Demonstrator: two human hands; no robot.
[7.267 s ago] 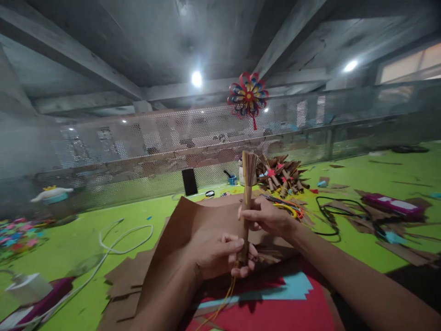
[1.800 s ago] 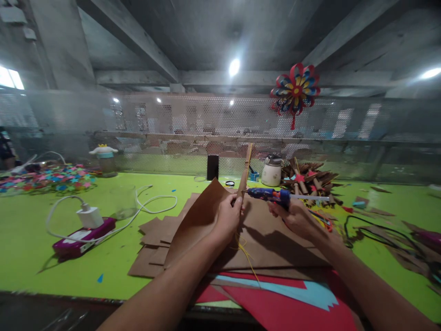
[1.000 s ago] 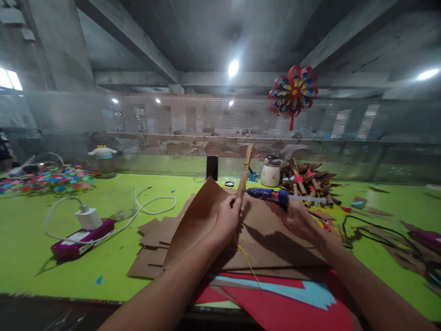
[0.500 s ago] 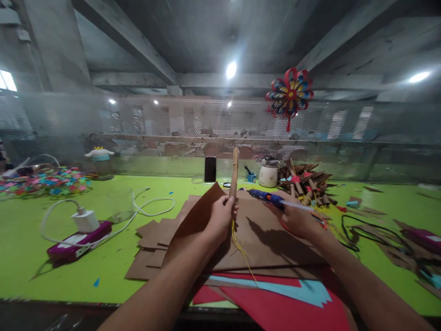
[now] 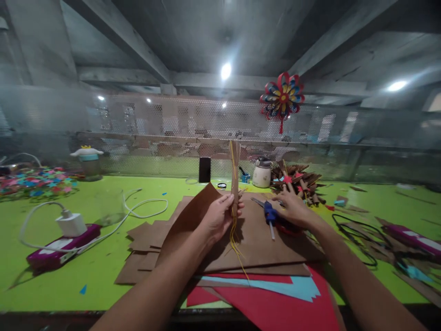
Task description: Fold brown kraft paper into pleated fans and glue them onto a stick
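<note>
My left hand (image 5: 220,216) is closed around a brown paper roll (image 5: 235,174), held upright above the stacked paper. Yellow string (image 5: 234,234) runs along the roll and dangles below my fingers. My right hand (image 5: 292,208) has its fingers spread and grips nothing. Just left of it, a blue glue gun (image 5: 269,212) lies on brown paper sheets (image 5: 255,253), its glue stick pointing toward me. A scissors blade (image 5: 257,202) shows beside the gun; the handles are partly hidden under my right hand.
Red paper (image 5: 275,308) and light blue paper (image 5: 303,289) lie under the brown stack. Paper rolls with red stars (image 5: 299,181) are heaped behind my right hand. A purple power strip (image 5: 64,246) with a white cable is at left. A white jar (image 5: 262,174) stands behind.
My right hand has let go of the glue gun, which now lies on the brown paper, and its fingers have spread. The paper roll has turned in my left hand, showing string along it.
</note>
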